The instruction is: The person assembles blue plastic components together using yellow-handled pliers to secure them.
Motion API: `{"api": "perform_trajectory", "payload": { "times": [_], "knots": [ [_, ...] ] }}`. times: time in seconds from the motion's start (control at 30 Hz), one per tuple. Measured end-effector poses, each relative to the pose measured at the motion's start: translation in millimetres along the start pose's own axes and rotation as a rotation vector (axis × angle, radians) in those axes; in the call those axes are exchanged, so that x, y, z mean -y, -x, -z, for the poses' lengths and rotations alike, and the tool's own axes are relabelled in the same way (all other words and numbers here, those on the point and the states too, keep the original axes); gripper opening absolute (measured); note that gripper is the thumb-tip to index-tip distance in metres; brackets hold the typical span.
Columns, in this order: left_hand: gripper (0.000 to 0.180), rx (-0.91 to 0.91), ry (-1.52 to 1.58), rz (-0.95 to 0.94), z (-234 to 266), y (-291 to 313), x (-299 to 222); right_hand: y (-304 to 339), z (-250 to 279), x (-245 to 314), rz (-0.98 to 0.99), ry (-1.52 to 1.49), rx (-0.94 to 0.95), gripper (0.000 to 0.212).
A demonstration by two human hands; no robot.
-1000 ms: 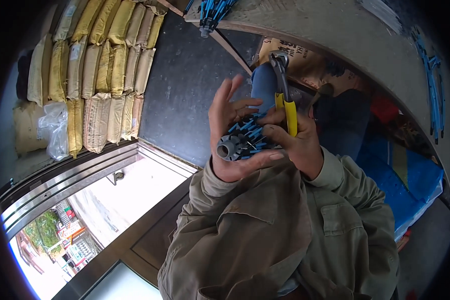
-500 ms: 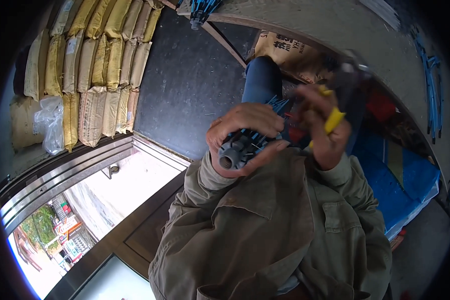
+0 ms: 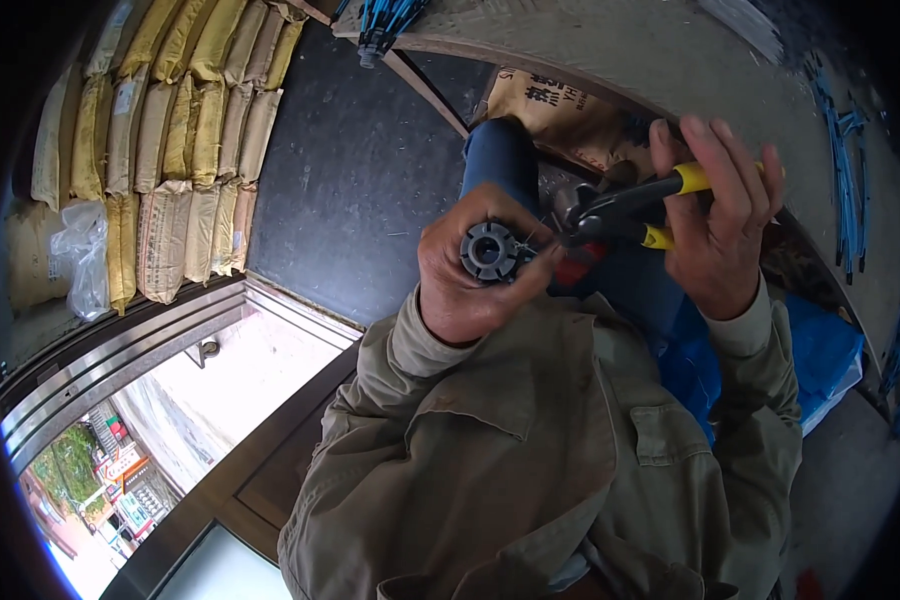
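My left hand (image 3: 450, 285) is wrapped round a dark grey round slotted hub (image 3: 489, 270), its hollow end facing up at me. A thin wire shows at the hub's right side, near my left thumb. My right hand (image 3: 715, 240) holds end-cutting pincers (image 3: 625, 203) with black and yellow handles, fingers stretched along them. The pincers' metal jaws are close beside the wire and the left fingertips; whether they touch the wire I cannot tell. The rest of the piece below the hub is hidden by my left hand.
A similar hub with blue rods (image 3: 378, 35) lies at the edge of the grey table (image 3: 610, 55). More blue rods (image 3: 850, 190) lie at its right. Stacked paper sacks (image 3: 170, 230) stand at left, with a clear plastic bag (image 3: 85, 255). Blue sheeting (image 3: 820, 345) is at right.
The left hand has turned the hub end more upright, so the blue rods are hidden. The right hand has swung the pincers down, bringing their jaws to the wire beside the hub.
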State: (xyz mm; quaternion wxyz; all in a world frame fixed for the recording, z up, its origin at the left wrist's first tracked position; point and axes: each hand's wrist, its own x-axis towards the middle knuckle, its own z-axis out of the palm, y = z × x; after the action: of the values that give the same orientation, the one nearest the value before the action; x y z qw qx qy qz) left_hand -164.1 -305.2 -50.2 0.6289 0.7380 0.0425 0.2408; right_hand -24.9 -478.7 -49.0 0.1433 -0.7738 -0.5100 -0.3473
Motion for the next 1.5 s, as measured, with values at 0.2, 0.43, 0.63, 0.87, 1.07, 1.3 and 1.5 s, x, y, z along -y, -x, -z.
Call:
{"api": "perform_trajectory", "payload": {
  "times": [0.2, 0.43, 0.63, 0.87, 1.07, 1.3, 1.5],
  "knots": [
    [0.021, 0.046, 0.042, 0.064, 7, -1, 11, -16, -7, -1, 0.177, 0.131, -0.182, 0.027],
    [0.020, 0.017, 0.010, 0.072, 7, 2, 7, -16, -14, 12, 0.203, 0.244, -0.276, 0.027],
    [0.019, -0.005, 0.028, 0.039, 9, 3, 6, 1, -7, 26, 0.078, 0.081, -0.165, 0.023],
    [0.028, 0.067, -0.008, 0.046, 22, 9, 8, -41, 38, -19, 0.322, -0.390, 0.511, 0.029],
    [0.053, 0.316, 0.059, 0.067, 32, -2, -5, -35, 53, -19, 0.197, -0.834, 0.930, 0.036],
    [0.057, 0.408, 0.192, -0.146, 36, -10, 15, -27, 58, 0, 0.107, -0.790, 0.663, 0.045],
    [0.057, 0.427, 0.184, -0.083, 34, -16, 10, -14, 56, -14, 0.020, -0.967, 0.875, 0.062]
  ]
}}
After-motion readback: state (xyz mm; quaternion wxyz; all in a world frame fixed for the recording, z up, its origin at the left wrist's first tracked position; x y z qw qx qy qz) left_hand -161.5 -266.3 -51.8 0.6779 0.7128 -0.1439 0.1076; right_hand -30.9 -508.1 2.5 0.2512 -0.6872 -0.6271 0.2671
